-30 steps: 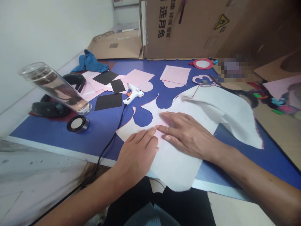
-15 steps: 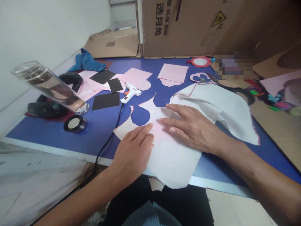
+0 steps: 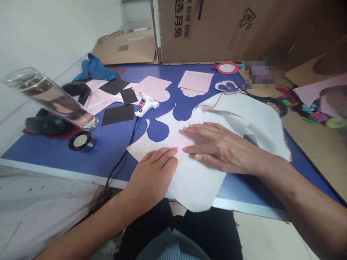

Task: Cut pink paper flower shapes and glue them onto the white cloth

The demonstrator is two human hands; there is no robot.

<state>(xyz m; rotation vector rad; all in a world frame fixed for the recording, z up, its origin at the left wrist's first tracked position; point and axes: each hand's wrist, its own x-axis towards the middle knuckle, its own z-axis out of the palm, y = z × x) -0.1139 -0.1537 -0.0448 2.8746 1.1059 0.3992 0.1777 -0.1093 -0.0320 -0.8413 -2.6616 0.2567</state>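
A white fabric sheet (image 3: 195, 187) with curved cut-outs and red-edged borders lies over the blue table, its lower end past the front edge. My left hand (image 3: 155, 173) rests on its left part, fingers stretched forward and lying on the cloth. My right hand (image 3: 217, 146) lies flat with fingers spread, pressing the middle of the sheet. A faint pink patch shows between the fingertips. To the right, the sheet rises in loose folds. Beyond the cut-outs lies a white glue gun (image 3: 147, 104) with an orange trigger, its black cord running to the front edge.
A glass bottle (image 3: 54, 101) stands at the left beside a round lid (image 3: 82, 141) and black headphones (image 3: 46, 122). Black squares (image 3: 118, 114) and pink sheets (image 3: 154, 85) lie behind. A blue cloth (image 3: 96, 68) and large cardboard box (image 3: 206, 36) are at the back.
The whole view has shifted slightly left. My right hand has slid a little toward me over the fabric, its fingers now closer together; my left hand stays on the sheet.
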